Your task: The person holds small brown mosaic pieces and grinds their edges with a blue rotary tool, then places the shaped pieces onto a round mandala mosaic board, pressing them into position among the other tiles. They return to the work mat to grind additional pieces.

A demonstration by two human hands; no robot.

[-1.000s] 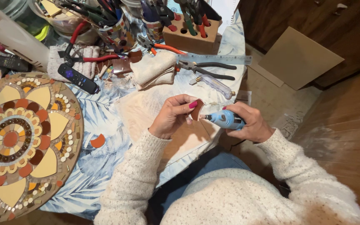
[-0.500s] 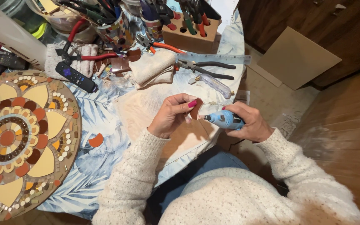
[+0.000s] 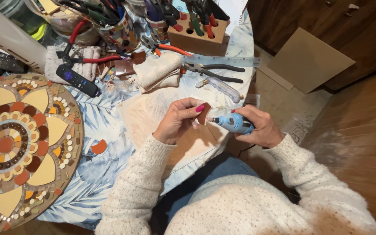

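The left hand point(image 3: 177, 119) pinches a small reddish-brown curved tile piece point(image 3: 204, 114) between thumb and fingertips, holding it up above a pale wooden work board point(image 3: 153, 115), edge turned towards 3 o'clock. The right hand point(image 3: 260, 127) is wrapped around a light-blue handheld rotary grinder point(image 3: 233, 122), whose dark tip points to 9 o'clock and meets the tile's edge. Held this way, the piece seems steadied for the tip to work its rim, though actual contact is too small to confirm.

At 9 o'clock of the hands lies a round mosaic panel point(image 3: 20, 150) of cream, orange and brown tiles, with one loose orange half-moon tile point(image 3: 99, 146) just beside its rim. At 12 o'clock sit a folded beige cloth point(image 3: 157, 74), grey pliers point(image 3: 216, 72), a clear ruler point(image 3: 223, 60) and a wooden tool block point(image 3: 199, 39) stuffed with red-handled tools, all within reach. A black remote control point(image 3: 78, 81) lies at 10 o'clock.

The table wears a blue leaf-print cloth point(image 3: 96, 174). At 2 o'clock a flat cardboard sheet point(image 3: 310, 58) leans against dark wooden cabinets point(image 3: 323, 26) over a brown wood floor point(image 3: 357, 148).
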